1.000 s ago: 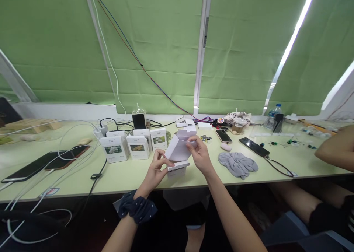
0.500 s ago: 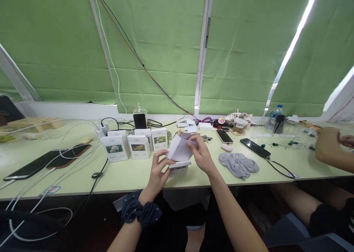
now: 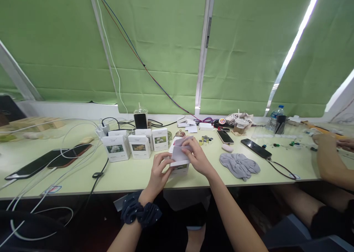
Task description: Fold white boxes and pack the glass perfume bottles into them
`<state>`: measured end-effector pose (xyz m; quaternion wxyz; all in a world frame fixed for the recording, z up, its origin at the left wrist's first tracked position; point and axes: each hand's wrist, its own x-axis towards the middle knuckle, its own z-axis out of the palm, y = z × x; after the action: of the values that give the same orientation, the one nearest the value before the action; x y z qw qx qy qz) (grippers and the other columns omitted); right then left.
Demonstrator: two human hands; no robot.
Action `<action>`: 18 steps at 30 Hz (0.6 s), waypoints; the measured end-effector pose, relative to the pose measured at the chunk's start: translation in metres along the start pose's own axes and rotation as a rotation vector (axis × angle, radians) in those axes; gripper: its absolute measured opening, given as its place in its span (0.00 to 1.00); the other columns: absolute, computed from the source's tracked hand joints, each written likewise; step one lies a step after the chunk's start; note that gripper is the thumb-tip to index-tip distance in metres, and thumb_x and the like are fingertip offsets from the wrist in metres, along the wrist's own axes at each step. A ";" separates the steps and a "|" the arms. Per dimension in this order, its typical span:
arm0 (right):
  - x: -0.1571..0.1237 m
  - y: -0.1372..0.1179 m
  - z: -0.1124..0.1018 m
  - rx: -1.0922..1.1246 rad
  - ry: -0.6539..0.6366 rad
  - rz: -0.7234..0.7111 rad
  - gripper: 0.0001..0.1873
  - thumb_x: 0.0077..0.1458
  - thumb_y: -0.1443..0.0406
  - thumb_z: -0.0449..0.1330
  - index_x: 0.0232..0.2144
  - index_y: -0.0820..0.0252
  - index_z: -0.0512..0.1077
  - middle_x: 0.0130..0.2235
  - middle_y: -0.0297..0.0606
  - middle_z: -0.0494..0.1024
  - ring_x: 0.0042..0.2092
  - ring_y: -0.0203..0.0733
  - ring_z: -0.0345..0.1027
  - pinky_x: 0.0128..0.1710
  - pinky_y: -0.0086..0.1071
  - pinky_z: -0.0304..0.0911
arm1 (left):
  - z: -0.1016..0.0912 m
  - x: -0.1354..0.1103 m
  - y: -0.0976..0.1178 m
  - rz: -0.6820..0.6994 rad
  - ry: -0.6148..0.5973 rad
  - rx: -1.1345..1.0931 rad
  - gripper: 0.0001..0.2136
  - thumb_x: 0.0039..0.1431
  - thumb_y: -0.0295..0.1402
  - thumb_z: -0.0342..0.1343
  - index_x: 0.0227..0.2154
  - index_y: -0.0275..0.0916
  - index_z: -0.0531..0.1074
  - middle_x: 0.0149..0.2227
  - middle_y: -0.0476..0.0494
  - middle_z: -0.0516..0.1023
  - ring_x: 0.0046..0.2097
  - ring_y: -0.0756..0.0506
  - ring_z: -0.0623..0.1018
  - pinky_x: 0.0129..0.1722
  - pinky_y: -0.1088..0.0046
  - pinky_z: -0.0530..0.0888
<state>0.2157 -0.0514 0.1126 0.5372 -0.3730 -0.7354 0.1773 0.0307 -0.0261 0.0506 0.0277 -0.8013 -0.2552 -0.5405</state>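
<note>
A small white box with a flower picture on its front stands near the table's front edge, its top open. My left hand is closed around its left side, fingers at the upper rim. Between the thumb and fingers of my right hand is a folded white card, whose lower end is at the box's opening; how far it reaches inside is hidden. To the left stand several similar white boxes, upright, with flower pictures. Small round metal-coloured pieces lie just behind my right hand.
A grey cloth and two phones lie to the right. White cables cross the left side over dark devices. Drink cups and a water bottle stand at the back. Another person's arm rests at far right.
The folded white card has come down and narrowed at the box's opening, with my right hand moving slightly down and left. The co-worker's arm at far right has shifted.
</note>
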 end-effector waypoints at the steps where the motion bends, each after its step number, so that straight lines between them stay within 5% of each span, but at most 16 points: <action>1: -0.001 0.000 0.001 -0.004 -0.034 0.007 0.04 0.61 0.65 0.51 0.34 0.56 0.65 0.42 0.40 0.65 0.52 0.43 0.60 0.53 0.39 0.57 | 0.000 0.000 0.000 -0.013 0.007 -0.013 0.05 0.58 0.25 0.54 0.36 0.42 0.70 0.43 0.42 0.70 0.47 0.43 0.71 0.44 0.63 0.72; 7: -0.007 0.005 0.002 0.011 -0.155 0.042 0.06 0.61 0.64 0.52 0.34 0.57 0.68 0.48 0.44 0.68 0.58 0.44 0.57 0.57 0.42 0.55 | 0.003 -0.002 -0.007 -0.160 -0.004 -0.235 0.10 0.58 0.27 0.54 0.42 0.43 0.63 0.52 0.38 0.68 0.55 0.41 0.69 0.50 0.57 0.70; 18: -0.022 0.023 0.003 0.144 -0.051 0.163 0.11 0.60 0.58 0.54 0.40 0.55 0.72 0.49 0.43 0.70 0.55 0.45 0.63 0.47 0.38 0.67 | 0.005 -0.005 -0.010 -0.262 -0.016 -0.199 0.17 0.57 0.33 0.58 0.49 0.44 0.64 0.48 0.40 0.71 0.51 0.43 0.71 0.48 0.61 0.72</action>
<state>0.2244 -0.0525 0.0819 0.5274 -0.3874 -0.7014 0.2825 0.0291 -0.0178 0.0424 -0.1246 -0.7642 -0.3032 -0.5554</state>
